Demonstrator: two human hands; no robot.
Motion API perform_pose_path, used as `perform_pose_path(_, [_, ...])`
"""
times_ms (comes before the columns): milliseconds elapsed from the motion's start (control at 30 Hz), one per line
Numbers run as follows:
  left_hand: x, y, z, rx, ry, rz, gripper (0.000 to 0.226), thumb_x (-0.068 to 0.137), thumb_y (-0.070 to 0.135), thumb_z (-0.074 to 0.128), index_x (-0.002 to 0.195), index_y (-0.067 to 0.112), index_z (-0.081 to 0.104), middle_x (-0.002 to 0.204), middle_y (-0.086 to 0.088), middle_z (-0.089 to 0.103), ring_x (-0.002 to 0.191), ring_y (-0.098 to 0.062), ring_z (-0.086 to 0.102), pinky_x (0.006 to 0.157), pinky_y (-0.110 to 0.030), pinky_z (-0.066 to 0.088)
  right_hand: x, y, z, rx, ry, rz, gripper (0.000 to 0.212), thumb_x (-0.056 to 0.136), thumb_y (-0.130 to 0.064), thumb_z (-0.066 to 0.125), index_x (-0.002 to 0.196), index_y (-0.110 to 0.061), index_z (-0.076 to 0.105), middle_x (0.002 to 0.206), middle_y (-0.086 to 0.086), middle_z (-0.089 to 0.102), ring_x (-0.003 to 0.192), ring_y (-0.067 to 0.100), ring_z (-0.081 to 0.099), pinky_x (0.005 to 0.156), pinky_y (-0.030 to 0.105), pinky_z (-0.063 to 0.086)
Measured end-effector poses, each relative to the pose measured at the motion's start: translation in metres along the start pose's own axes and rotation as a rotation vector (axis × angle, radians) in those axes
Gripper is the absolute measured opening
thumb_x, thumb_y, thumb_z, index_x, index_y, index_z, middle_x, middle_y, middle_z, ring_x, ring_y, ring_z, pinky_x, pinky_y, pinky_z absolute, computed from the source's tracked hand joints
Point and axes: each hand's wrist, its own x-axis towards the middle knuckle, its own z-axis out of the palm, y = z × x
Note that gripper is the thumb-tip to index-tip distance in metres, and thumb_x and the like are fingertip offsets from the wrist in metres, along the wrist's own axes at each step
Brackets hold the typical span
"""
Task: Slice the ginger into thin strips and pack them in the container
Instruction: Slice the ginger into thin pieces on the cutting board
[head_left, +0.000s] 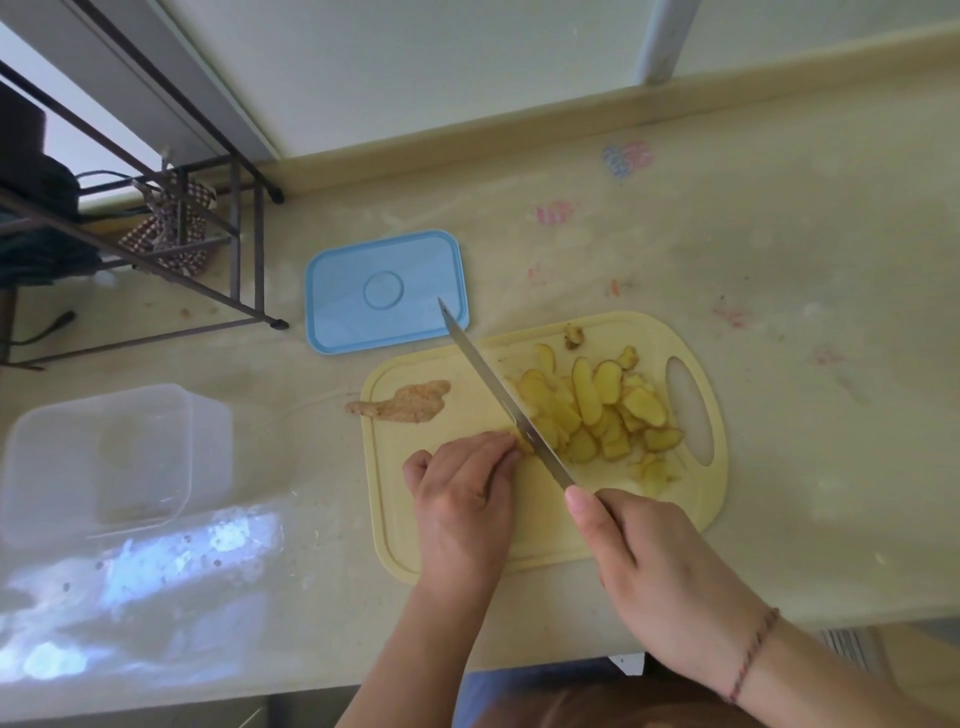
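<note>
While R hand (660, 566) grips knife (498, 395), no text legible

knife (504, 400) 1 | cutting board (395, 519) 1 | lid (384, 291) 1 | container (104, 457) 1 | hands 2

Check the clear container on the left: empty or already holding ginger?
Empty. Through the clear container no ginger shows; the ginger slices lie on the cutting board, and its blue lid lies apart.
</note>
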Motion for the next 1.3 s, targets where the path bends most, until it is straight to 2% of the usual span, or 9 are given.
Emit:
perform_pose_path(333, [-0.001,-0.002,0.002,0.027,0.004,0.023,0.012,0.087,0.017,0.067,0.088,0.019,0.079,0.093,0.011,0.075,0.087,-0.002,0.065,0.075,-0.042,0.040,-0.003,-0.004,-0.004,-0.028,-0.012,-0.015,0.054,0.083,-0.065,0.019,0.059,-0.021,0.039,0.046,-0.004,0.039,0.053,0.007,0.046,0.052,0.022,0.036])
perform_pose_path(567, [-0.001,-0.001,0.003,0.040,-0.003,0.040,0.009,0.088,0.019,0.069,0.088,0.019,0.079,0.094,0.012,0.075,0.086,-0.005,0.067,0.075,-0.041,0.038,0.000,-0.005,-0.004,-0.056,-0.020,-0.009,0.054,0.084,-0.064,0.017,0.061,-0.021,0.041,0.049,-0.004,0.041,0.056,0.003,0.048,0.053,0.022,0.037])
perform_pose_path(700, [-0.002,0.001,0.002,0.121,-0.049,0.056,0.012,0.085,0.028,0.073,0.093,0.022,0.078,0.100,0.014,0.075,0.089,-0.007,0.067,0.079,-0.040,0.036,0.003,-0.003,-0.004,-0.031,-0.013,0.008,0.055,0.081,-0.065,0.017,0.061,-0.020,0.041,0.048,-0.004,0.041,0.055,0.004,0.049,0.053,0.021,0.038])
perform_pose_path(1000, [-0.002,0.003,-0.002,0.133,-0.052,0.009,0.010,0.081,0.019,0.076,0.092,0.021,0.077,0.093,0.013,0.075,0.083,-0.009,0.067,0.078,-0.040,0.037,0.002,0.000,-0.007,0.038,-0.044,0.049,0.059,0.082,-0.067,0.019,0.062,-0.017,0.043,0.049,-0.003,0.044,0.049,0.009,0.044,0.054,0.028,0.039])
perform_pose_path(1300, [-0.005,-0.002,0.000,0.069,-0.031,0.004,0.010,0.084,0.023,0.071,0.089,0.020,0.079,0.094,0.012,0.075,0.085,-0.006,0.066,0.079,-0.039,0.037,-0.007,-0.003,-0.007,0.023,-0.039,0.024,0.056,0.083,-0.067,0.021,0.060,-0.020,0.042,0.050,0.000,0.047,0.053,0.010,0.047,0.053,0.024,0.038])
